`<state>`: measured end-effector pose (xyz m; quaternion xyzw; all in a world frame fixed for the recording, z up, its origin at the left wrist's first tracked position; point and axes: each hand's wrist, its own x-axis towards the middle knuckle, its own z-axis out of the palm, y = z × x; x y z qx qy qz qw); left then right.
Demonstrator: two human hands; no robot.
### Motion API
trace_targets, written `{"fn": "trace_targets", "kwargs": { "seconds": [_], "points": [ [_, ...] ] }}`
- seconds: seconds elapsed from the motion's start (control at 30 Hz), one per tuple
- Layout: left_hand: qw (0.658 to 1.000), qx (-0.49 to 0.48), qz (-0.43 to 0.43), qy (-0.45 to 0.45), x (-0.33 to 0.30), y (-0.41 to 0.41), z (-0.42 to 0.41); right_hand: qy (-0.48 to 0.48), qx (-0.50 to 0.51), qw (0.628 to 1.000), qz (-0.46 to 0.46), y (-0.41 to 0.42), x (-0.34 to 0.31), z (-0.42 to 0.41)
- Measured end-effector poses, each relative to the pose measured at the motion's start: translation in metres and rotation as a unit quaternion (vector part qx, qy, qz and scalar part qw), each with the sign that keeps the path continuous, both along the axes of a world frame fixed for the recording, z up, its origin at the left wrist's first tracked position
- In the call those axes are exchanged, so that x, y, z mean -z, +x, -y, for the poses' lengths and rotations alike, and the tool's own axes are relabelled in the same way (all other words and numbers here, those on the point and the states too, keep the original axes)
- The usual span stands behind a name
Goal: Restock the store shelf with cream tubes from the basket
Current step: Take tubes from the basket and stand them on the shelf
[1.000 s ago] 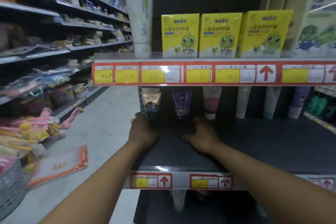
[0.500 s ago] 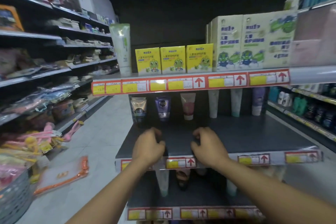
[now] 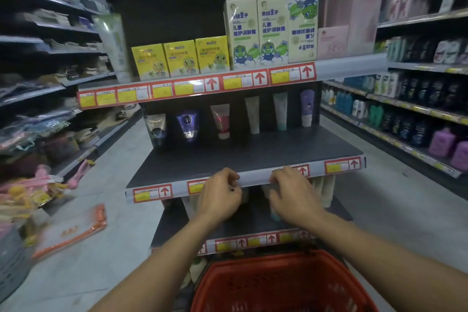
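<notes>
Several cream tubes stand cap-down along the back of the dark middle shelf (image 3: pixel 243 154), among them a black-and-beige tube (image 3: pixel 157 129), a purple tube (image 3: pixel 188 124) and a red-and-white tube (image 3: pixel 221 120). My left hand (image 3: pixel 220 196) and my right hand (image 3: pixel 291 197) hover side by side at the shelf's front edge, fingers curled, holding nothing. A red plastic basket (image 3: pixel 266 258) sits below my forearms at the bottom of the view. I see only its mesh inside and cannot tell what it holds.
The top shelf carries yellow boxes (image 3: pixel 179 58), taller green-and-white boxes (image 3: pixel 258 33) and a big white tube (image 3: pixel 114 45). More tubes stand on the lower shelf (image 3: pixel 253 223). Stocked aisles flank both sides. A grey basket (image 3: pixel 10 261) and an orange-edged packet (image 3: pixel 73 230) lie at left.
Both hands drew back from deep on the middle shelf to its front edge. The view pulled away from the shelf and tipped down, bringing the red basket into sight.
</notes>
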<state>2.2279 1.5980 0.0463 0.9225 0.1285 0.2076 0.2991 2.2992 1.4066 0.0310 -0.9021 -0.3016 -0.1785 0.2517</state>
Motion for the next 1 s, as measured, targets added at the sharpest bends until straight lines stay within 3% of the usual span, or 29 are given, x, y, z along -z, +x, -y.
{"fn": "trace_targets", "kwargs": {
  "seconds": [0.13,0.57,0.77,1.0],
  "points": [
    [1.0,0.004,-0.024,0.008,0.025,-0.005,0.011,-0.013,0.009,1.0,-0.009,-0.003,0.03,0.022],
    [0.99,0.023,-0.14,0.001,0.144,-0.008,0.022,-0.071,0.024,0.983,-0.169,0.003,0.149,0.046],
    [0.974,0.035,-0.221,-0.035,0.212,-0.004,0.021,-0.128,0.047,0.955,-0.263,0.007,0.23,0.061],
    [0.945,0.047,-0.322,-0.043,0.294,-0.006,0.014,-0.219,0.099,0.889,-0.39,0.006,0.322,0.078]
  ]
}}
